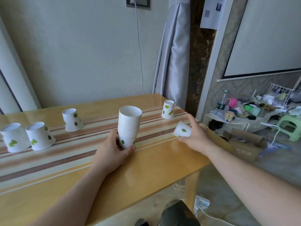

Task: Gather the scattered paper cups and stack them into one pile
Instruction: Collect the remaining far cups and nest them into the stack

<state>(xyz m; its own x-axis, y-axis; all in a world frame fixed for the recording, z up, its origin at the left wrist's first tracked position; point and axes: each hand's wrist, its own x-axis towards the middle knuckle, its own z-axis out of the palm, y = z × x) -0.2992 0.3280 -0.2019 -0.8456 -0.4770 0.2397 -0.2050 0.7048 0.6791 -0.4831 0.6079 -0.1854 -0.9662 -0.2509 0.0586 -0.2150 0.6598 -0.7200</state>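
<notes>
Currently the table (146, 168) carries the work: a striped yellow top with four single cups upside down on it, two touching at far left (13, 137) (39, 136), one left of centre (72, 119), one toward the far right corner (168, 109).

Stack (129, 126): tall, mouth up, many rims nested, base resting on or just above the table at centre. Left hand (112, 152) wraps only the bottom cup, thumb in front, fingers behind.

Risk 1 (judgement): the grip is low on a tall column, so a sideways knock from the incoming cup could tip or fan the upper cups.

Loose cup (182, 130): tilted on its side in the air near the right table edge, mouth toward the stack. Right hand (195, 137) pinches it, thumb below, fingers over the top and base.

Risk 2: entering at a tilt, its base may catch the top rim and jam askew (paper rims crush easily).

Risk 3: the four remaining cups are inverted; each needs flipping, or it will cap the stack instead of nesting.

Both forearms reach forward, wrists roughly level, hands well apart.
</notes>
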